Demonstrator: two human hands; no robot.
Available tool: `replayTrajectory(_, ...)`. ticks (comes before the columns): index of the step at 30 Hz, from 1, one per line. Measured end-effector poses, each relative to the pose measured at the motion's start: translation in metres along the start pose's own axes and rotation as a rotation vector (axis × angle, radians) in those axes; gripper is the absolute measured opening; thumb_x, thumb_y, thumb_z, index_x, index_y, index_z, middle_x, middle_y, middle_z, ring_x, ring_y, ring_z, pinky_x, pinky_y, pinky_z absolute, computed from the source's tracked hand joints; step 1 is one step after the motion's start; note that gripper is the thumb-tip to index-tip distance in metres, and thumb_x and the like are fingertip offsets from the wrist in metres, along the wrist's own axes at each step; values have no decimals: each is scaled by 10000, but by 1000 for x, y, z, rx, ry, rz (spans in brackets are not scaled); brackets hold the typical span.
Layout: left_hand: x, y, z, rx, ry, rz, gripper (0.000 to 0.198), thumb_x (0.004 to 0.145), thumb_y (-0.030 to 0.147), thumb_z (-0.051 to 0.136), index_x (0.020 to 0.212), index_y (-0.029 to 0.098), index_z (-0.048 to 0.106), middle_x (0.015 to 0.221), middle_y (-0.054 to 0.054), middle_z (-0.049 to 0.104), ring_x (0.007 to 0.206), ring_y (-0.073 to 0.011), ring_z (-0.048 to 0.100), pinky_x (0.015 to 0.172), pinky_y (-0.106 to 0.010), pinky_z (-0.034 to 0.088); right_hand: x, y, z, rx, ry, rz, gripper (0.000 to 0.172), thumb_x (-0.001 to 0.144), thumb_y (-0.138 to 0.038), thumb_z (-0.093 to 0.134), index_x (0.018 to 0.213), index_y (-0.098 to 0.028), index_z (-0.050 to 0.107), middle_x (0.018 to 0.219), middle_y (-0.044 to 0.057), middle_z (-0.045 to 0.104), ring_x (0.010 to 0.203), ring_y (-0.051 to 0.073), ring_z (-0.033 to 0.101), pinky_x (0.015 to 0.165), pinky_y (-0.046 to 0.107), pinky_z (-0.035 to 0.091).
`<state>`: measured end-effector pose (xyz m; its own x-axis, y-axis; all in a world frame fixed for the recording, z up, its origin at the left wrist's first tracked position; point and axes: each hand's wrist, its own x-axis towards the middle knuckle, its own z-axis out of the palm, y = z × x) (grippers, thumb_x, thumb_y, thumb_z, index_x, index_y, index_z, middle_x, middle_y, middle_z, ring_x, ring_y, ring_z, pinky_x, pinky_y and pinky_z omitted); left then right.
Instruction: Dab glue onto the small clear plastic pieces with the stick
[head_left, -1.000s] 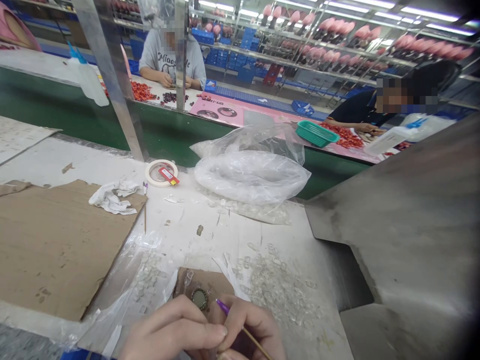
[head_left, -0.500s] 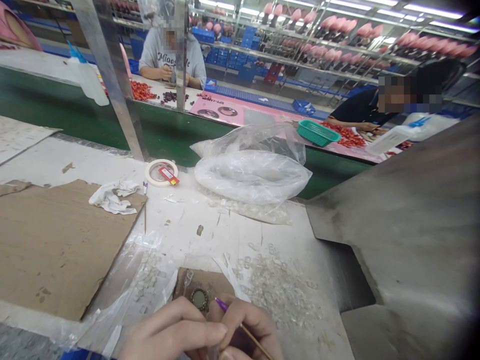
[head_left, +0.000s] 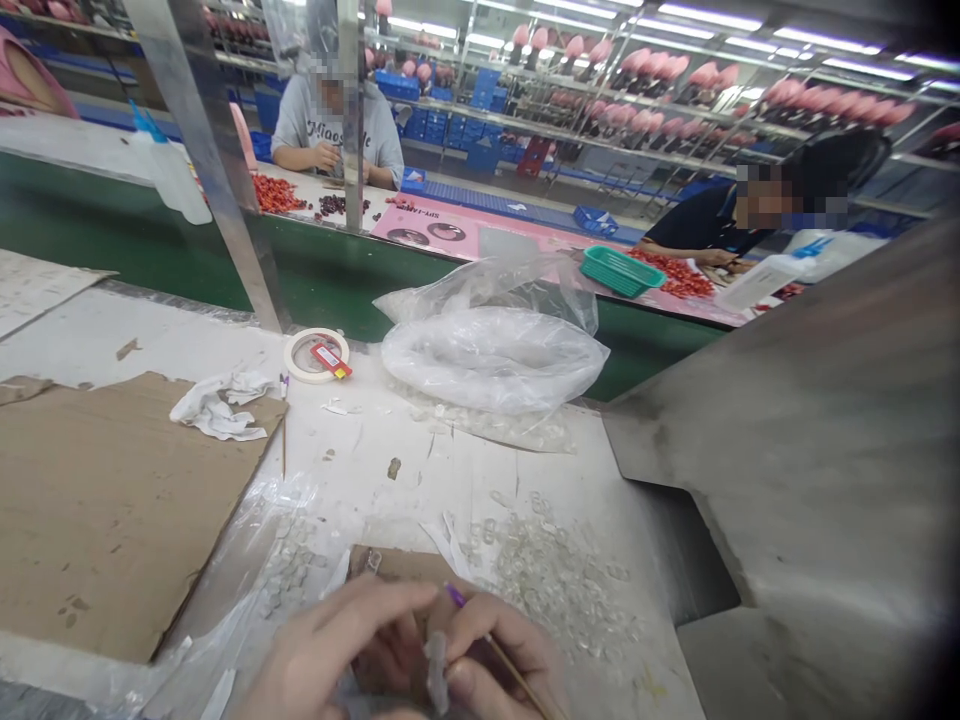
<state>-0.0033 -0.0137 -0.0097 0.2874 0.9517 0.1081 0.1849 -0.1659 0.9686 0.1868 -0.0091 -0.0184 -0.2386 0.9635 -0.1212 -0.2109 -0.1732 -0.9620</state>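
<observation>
At the bottom edge my right hand (head_left: 499, 655) grips a thin wooden stick (head_left: 510, 670) with a purple tip, pen-like. My left hand (head_left: 337, 650) is curled beside it, fingertips meeting the right hand's around a small clear plastic piece (head_left: 436, 668). Both hands lie over a small brown cardboard scrap (head_left: 405, 565). A scatter of small clear plastic pieces (head_left: 555, 580) lies just to the right. More clear pieces lie on a plastic sheet (head_left: 289, 570) to the left.
A large cardboard sheet (head_left: 112, 510) lies left, with crumpled white cloth (head_left: 217, 405) and a tape roll (head_left: 315, 355) behind it. A big clear plastic bag (head_left: 495, 355) sits centre. A grey metal chute (head_left: 810, 450) rises on the right. Two people work beyond the green conveyor (head_left: 315, 265).
My hands have closed together over the cardboard scrap, hiding the small round metal cap seen before. A small clear piece now shows between my fingers. The view shifted slightly.
</observation>
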Motion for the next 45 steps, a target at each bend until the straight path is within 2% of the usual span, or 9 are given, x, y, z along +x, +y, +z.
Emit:
replayTrajectory(5,90,-25,-20,469,-79,4,202,976,296,683,1143,183,693,1040,-53,756,876,-209,742,814,-389,621,-2,-1,-63,-515,522,-18,245,772,-496,777,707,-263,740,743,30,717,719,226,662,658,275,536)
replayTrajectory(9,162,-50,-12,645,-170,60,232,978,265,679,1192,175,678,1251,-90,704,1082,-270,702,915,-498,585,-7,-3,-112,-623,674,-15,216,660,-402,858,695,-220,748,671,32,683,648,217,608,624,285,492)
replayTrajectory(15,192,-68,24,680,-166,98,309,981,289,674,1270,184,642,1300,-101,678,1075,-275,704,889,-491,600,-12,24,-84,-508,583,-79,488,989,-607,408,1106,-212,670,740,33,705,562,213,599,582,341,518)
replayTrajectory(23,138,-27,-8,481,-90,133,153,1003,202,625,1137,166,689,1120,-64,725,959,-226,719,861,-445,598,-1,82,-4,-523,247,-116,400,963,-522,592,773,-201,736,670,23,695,596,188,607,568,283,455)
replayTrajectory(27,74,-2,-29,329,-55,110,328,1003,103,423,1088,184,730,979,-56,721,896,-176,712,828,-300,591,2,87,-1,-574,190,-160,433,1044,-436,471,748,-197,678,626,15,648,595,189,613,597,283,462)
replayTrajectory(33,7,-19,-28,-45,129,-219,229,908,211,646,971,307,845,1035,-13,817,977,-191,771,789,-205,619,1,84,-4,-640,134,-186,335,1032,-368,512,784,-213,677,665,7,624,607,189,574,622,293,450)
replayTrajectory(36,-6,-26,-21,-333,218,-407,109,838,317,775,877,349,872,1155,-8,798,875,-167,768,739,-184,617,0,85,0,-629,164,-169,362,1030,-406,509,765,-220,672,659,2,608,608,193,554,624,303,432)
replayTrajectory(41,-9,-20,-18,-410,219,-447,157,757,482,855,809,337,886,967,-26,832,630,-131,706,608,-188,598,-1,85,6,-503,271,-139,432,991,-515,552,702,-215,664,628,-1,586,610,191,538,628,313,414)
replayTrajectory(45,-10,-12,-20,-462,158,-465,289,690,569,876,866,341,889,1004,-49,825,928,-206,756,786,-191,604,-3,70,6,-311,346,-91,412,982,-519,586,757,-193,697,562,-12,592,500,149,508,488,255,406)
